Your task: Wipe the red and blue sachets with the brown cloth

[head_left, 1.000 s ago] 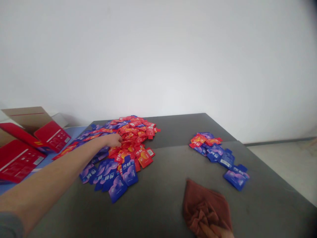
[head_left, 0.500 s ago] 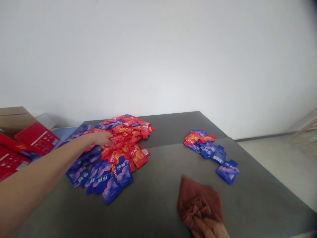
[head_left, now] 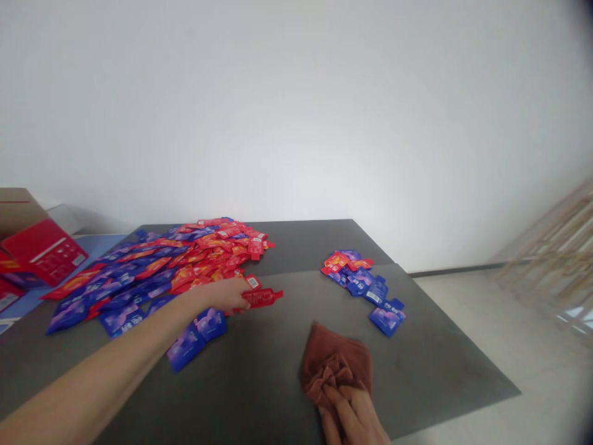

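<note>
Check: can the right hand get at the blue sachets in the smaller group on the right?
Probably yes. The right hand rests on the brown cloth, and the blue sachets lie just beyond it on the dark tabletop. Nothing appears to stand between them; only the cloth is under the hand.

A bare packing room: dark table [head_left: 306, 244], white wall [head_left: 296, 111], open carton [head_left: 39, 244].

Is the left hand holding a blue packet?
No, the left hand is pinching a red sachet, not a blue one.
</note>
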Demonstrator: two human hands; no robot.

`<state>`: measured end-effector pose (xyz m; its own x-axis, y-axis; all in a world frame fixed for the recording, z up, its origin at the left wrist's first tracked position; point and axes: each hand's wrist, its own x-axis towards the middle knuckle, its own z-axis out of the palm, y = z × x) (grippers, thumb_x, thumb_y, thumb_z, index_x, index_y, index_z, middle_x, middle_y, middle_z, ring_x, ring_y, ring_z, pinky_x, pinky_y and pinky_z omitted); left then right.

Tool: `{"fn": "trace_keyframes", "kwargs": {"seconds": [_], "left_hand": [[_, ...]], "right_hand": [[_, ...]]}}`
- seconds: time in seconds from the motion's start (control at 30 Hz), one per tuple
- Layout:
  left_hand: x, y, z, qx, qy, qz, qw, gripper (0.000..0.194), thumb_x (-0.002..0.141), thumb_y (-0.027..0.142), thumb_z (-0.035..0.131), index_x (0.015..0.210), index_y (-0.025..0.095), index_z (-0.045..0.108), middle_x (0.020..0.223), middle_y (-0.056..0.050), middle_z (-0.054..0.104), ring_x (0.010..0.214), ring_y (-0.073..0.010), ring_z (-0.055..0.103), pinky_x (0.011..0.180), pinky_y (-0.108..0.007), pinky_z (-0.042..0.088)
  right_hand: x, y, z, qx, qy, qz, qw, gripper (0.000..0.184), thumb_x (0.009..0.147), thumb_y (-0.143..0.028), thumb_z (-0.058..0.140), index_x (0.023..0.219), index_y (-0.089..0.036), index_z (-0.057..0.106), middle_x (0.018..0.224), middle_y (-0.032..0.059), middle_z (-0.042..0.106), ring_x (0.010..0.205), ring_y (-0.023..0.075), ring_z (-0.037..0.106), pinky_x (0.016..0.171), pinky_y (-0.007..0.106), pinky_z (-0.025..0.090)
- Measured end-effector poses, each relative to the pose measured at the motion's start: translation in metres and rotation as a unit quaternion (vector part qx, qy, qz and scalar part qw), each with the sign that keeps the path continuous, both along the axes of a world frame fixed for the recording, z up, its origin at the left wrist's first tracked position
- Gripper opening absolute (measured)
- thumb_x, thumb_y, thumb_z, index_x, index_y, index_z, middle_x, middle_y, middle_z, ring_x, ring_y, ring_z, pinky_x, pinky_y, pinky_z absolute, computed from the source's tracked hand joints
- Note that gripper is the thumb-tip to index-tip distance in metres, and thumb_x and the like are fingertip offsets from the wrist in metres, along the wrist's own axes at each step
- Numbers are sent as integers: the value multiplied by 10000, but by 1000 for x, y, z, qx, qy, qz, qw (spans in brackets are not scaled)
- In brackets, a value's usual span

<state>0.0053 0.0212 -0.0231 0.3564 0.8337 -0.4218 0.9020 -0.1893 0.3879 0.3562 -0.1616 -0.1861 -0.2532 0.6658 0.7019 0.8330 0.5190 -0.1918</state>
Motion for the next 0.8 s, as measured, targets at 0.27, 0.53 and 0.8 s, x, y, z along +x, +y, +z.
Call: {"fn": "trace_keyframes", "kwargs": {"seconds": [0.27,0.53,0.8], "left_hand": [[13,-43,-42,65,-26,-1,998,271,783,284,620,1004,189,744,1023,-71,764,937,-266,721,821,-328,545],[7,-95,-52,66,-65,-7,996,483,762,336,749,1220,188,715,1582,-138,503,1440,-326,494,1210,-408,368],[2,-130,-66,55,-106,30,992,531,792,403,781,1295,262,691,1675,-83,403,1557,-329,327,1267,-484,286]], "right_hand": [[-7,-11,27,-86,64,1,994,240,1008,-330,597,1205,-262,716,1037,65,709,987,219,694,925,370,588],[-7,-14,35,-152,76,4,985,241,1020,-324,563,1206,-263,703,1049,80,677,1007,242,642,921,403,556],[-17,-9,50,-193,42,-24,980,213,1019,-318,564,1163,-263,712,1031,75,662,991,247,617,856,367,539]]}}
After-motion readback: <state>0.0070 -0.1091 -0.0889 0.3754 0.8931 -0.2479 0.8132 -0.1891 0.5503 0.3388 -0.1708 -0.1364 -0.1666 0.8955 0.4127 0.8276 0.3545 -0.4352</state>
